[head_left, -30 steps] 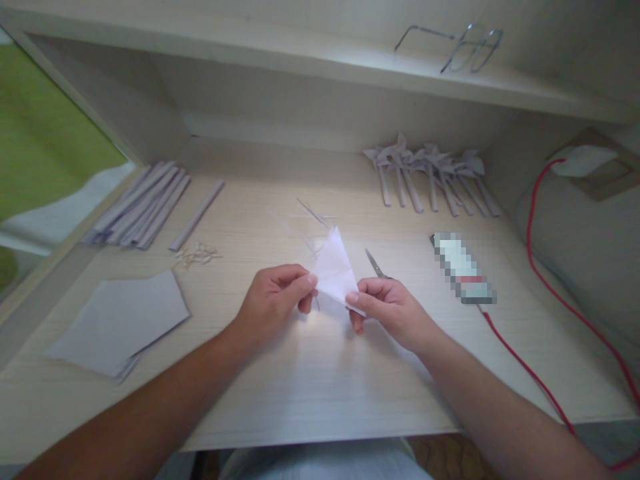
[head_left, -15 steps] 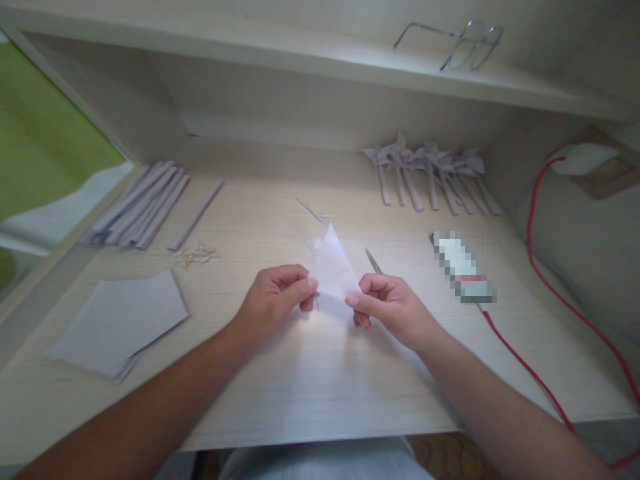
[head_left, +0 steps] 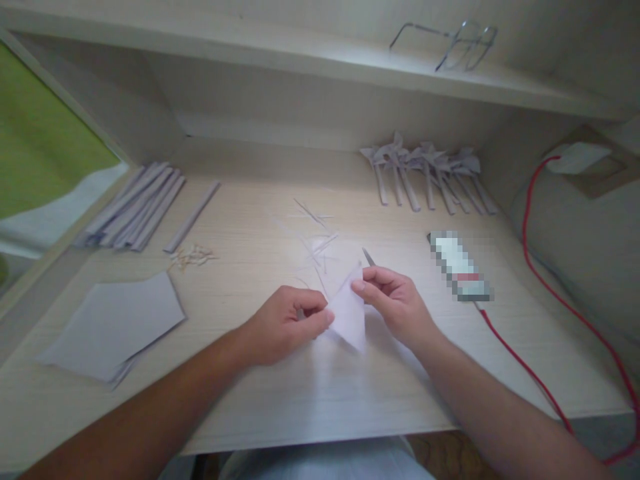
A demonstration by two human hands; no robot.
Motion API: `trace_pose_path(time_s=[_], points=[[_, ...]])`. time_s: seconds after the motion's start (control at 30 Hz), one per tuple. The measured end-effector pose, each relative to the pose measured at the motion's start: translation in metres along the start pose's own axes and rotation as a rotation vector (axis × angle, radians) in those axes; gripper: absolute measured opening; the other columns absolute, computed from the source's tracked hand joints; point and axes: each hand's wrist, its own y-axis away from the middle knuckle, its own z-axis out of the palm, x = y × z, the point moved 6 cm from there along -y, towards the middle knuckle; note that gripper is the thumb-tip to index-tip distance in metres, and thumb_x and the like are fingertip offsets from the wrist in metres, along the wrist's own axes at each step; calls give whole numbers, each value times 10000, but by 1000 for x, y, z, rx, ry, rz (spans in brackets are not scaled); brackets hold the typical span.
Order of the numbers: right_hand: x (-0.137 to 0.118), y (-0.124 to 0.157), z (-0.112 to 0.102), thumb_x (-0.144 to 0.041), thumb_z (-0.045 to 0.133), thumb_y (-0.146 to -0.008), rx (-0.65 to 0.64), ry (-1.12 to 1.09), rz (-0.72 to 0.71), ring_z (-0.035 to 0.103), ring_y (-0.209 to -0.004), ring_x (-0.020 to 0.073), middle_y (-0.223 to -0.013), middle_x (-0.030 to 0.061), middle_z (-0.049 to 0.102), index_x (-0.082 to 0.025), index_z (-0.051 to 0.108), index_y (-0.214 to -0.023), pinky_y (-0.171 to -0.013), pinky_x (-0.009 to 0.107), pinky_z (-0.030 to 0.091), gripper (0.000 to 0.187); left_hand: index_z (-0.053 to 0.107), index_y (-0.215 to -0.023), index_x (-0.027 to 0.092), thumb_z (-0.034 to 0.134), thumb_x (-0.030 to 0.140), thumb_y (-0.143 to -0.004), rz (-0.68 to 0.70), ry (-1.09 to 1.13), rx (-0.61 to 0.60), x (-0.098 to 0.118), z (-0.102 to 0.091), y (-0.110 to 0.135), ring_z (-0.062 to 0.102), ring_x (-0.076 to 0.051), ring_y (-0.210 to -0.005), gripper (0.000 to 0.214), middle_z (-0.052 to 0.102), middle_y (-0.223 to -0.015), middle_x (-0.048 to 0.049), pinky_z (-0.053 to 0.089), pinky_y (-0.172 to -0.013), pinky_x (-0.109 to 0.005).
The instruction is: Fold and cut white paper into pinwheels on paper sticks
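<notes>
A folded, triangular piece of white paper (head_left: 350, 317) is held up between my two hands over the desk. My left hand (head_left: 293, 323) pinches its left corner between thumb and fingers. At its upper right edge, my right hand (head_left: 393, 297) grips the paper, thumb in front and fingers behind. Just beyond my right hand the tip of a metal blade (head_left: 368, 257) shows; the rest of that tool is hidden. Thin paper strips (head_left: 320, 250) lie scattered on the desktop beyond the paper.
At left lie rolled paper sticks (head_left: 143, 207), a single paper stick (head_left: 193, 217), small pale pieces (head_left: 194, 256) and a stack of paper sheets (head_left: 120, 327). Several paper pinwheels (head_left: 427, 163) rest back right. A phone (head_left: 460, 265) trails a red cable (head_left: 525, 370). Glasses (head_left: 465, 45) sit on the shelf.
The folded paper has been turned, its point swinging from the top towards the lower right. My left hand has moved slightly right and down; my right hand has shifted its hold along the edge.
</notes>
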Motion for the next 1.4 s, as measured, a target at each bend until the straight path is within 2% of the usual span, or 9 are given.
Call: trace_pose_path(time_s=[0.23, 0.43, 0.57, 0.73, 0.83, 0.97, 1.1, 1.27, 1.4], points=[[1, 0, -6, -338, 783, -842, 20, -49, -20, 587, -622, 105, -690, -21, 663, -191, 723, -784, -597, 221, 480, 169, 541, -614, 156, 565, 372, -926, -33, 45, -79, 0, 3, -1, 408, -105, -580, 380, 452, -587, 39, 272, -553, -263], [2, 0, -4, -354, 776, -847, -47, -101, -6, 634, -669, 132, -787, 7, 715, -211, 764, -915, -637, 256, 530, 158, 459, -572, 177, 565, 338, -880, -32, 69, -83, 4, 1, 1, 374, -109, -571, 363, 381, -574, 44, 259, -547, -266], [2, 0, -4, -342, 778, -851, -90, -125, -24, 636, -647, 135, -770, 6, 716, -219, 757, -917, -623, 263, 534, 142, 447, -566, 178, 570, 318, -864, -18, 103, -81, 2, 0, 1, 358, -105, -566, 352, 363, -572, 48, 250, -543, -265], [0, 1, -4, -331, 778, -854, -79, -92, -45, 635, -617, 129, -709, -7, 698, -210, 734, -876, -604, 256, 522, 130, 557, -624, 156, 582, 270, -880, 48, 95, -24, 4, -3, 0, 431, -113, -624, 282, 472, -629, 31, 309, -590, -257], [-3, 2, -2, -344, 794, -834, -47, -34, -43, 634, -592, 134, -665, -9, 687, -195, 723, -859, -596, 263, 518, 166, 656, -737, 146, 599, 312, -921, 53, 66, 19, 5, -4, 0, 497, -125, -681, 254, 561, -692, 15, 360, -640, -253], [-5, 3, 2, -355, 797, -827, -51, -12, -49, 638, -585, 140, -652, -8, 684, -190, 716, -863, -597, 274, 523, 187, 704, -830, 149, 581, 358, -960, 51, 12, 37, 5, -3, 1, 548, -136, -729, 275, 631, -760, -3, 390, -677, -254], [-4, 4, 4, -330, 795, -836, -69, -22, -57, 646, -591, 135, -664, -9, 690, -194, 718, -886, -607, 268, 530, 164, 706, -858, 152, 554, 349, -975, 47, -8, 21, 5, -2, 0, 548, -140, -735, 275, 635, -779, -5, 389, -678, -258], [-4, 5, 5, -329, 773, -859, -113, -4, -56, 652, -596, 137, -659, -20, 679, -208, 741, -1019, -604, 270, 542, 203, 693, -853, 149, 529, 336, -975, 48, 6, -21, 6, -2, 1, 526, -139, -721, 277, 608, -769, 1, 378, -660, -259], [-4, 5, 6, -328, 772, -860, -146, -25, -52, 658, -595, 138, -676, -10, 699, -201, 735, -965, -603, 276, 547, 169, 664, -811, 155, 529, 329, -968, 55, 24, -25, 6, -3, 0, 497, -129, -691, 271, 575, -740, 15, 356, -634, -253]])
